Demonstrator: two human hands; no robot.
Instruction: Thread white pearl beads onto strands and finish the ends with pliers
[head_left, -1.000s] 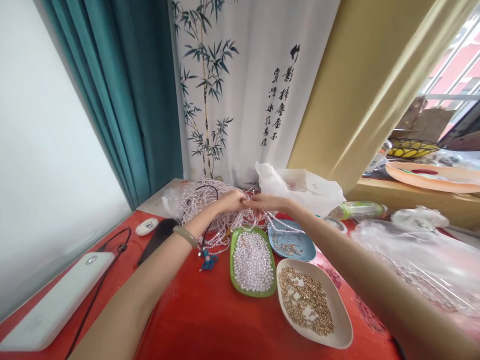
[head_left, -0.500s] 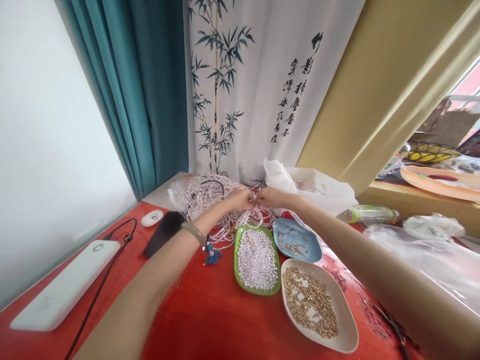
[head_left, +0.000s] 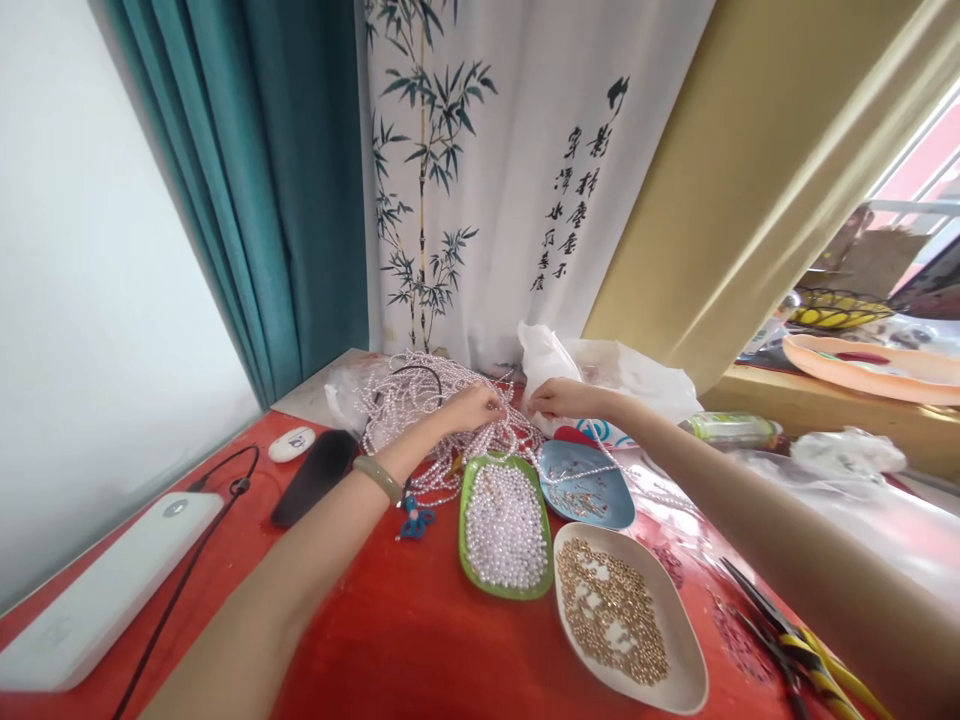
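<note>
Pinkish-white pearl bead strands (head_left: 431, 420), heaped at the red desk's (head_left: 405, 640) far edge, are being pinched by left hand (head_left: 476, 408) and right hand (head_left: 559, 398), fingers clamping separate strands, seemingly mid-untangling.

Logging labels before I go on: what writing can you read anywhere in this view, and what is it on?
Hanging cloth: two columns of brush-written Chinese characters beside painted bamboo; too loosely drawn to quote reliably.
White power bank: a small round mark, unreadable.
Bottle: green label, too blurred to read.
No other writing shows.
</note>
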